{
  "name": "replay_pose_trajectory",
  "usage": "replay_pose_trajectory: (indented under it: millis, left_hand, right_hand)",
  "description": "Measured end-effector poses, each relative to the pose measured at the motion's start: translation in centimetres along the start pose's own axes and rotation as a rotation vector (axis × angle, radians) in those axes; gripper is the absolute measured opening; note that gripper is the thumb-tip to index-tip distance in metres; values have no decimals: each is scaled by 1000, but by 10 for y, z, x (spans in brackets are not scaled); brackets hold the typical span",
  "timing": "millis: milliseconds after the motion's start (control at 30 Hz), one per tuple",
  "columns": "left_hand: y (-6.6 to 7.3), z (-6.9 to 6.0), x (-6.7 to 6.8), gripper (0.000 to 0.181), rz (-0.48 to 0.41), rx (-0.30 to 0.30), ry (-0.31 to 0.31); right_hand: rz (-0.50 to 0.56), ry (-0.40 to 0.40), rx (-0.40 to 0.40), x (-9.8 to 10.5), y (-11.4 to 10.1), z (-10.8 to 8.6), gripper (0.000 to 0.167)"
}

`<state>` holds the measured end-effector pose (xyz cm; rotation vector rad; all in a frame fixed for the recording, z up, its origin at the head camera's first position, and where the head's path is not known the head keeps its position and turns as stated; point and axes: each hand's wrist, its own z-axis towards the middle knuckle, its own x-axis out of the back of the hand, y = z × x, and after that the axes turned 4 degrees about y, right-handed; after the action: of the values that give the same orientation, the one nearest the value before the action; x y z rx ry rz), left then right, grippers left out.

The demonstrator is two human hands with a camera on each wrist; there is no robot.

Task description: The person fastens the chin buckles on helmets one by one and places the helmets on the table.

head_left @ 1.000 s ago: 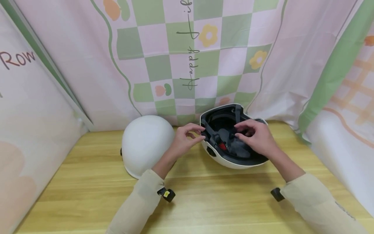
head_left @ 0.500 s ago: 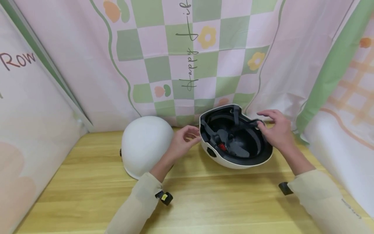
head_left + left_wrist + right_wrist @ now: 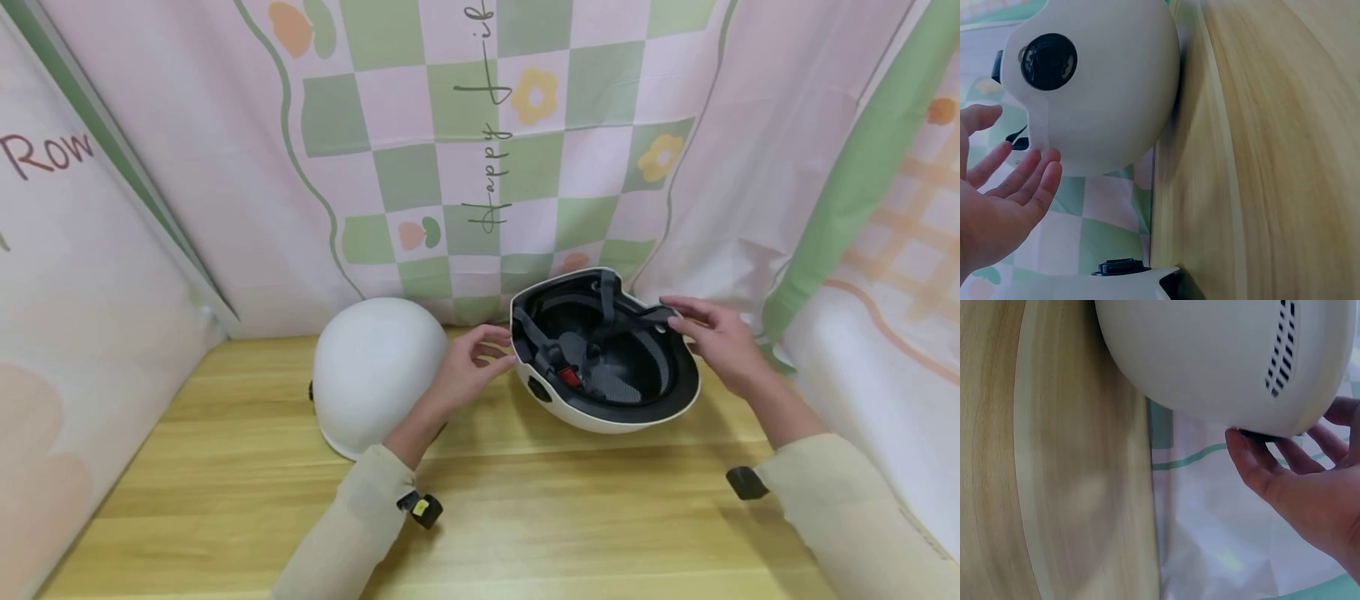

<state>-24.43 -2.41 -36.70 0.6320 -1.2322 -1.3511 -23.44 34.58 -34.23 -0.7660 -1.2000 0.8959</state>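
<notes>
An upturned white helmet [image 3: 607,421] lies on the table with its black lining, dark straps and a red buckle [image 3: 568,377] showing. At its left edge my left hand [image 3: 472,364] holds its fingers loosely bent, the fingertips touching or almost touching the shell; the left wrist view shows this hand [image 3: 1007,203] below a round black knob [image 3: 1049,61]. My right hand [image 3: 723,343] grips the helmet's right rim, thumb at the edge and fingers behind. In the right wrist view that hand [image 3: 1310,487] is at the shell's side, beside slotted vents [image 3: 1282,350].
A second white helmet [image 3: 378,371] stands dome up to the left, close to my left forearm. Under both is a wooden table [image 3: 562,517]. A checked pink and green curtain [image 3: 465,167] hangs right behind them.
My right hand has left the inside of the upturned helmet and moved right to its rim. The left hand has shifted slightly back from the left rim. Both helmets stay in place.
</notes>
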Motion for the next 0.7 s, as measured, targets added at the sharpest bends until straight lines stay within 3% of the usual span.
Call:
replay_pose_trajectory:
  millis: [300, 533, 700]
  left_hand:
    - [1, -2, 2, 35, -11, 10, 1]
    - [-3, -3, 6, 36, -32, 1, 21]
    - [-5, -3, 7, 34, -52, -20, 35]
  right_hand:
    - [107, -66, 13, 6, 9, -2, 34]
    - [332, -139, 70, 4, 17, -3, 30]
    - [350, -186, 88, 3, 20, -3, 35]
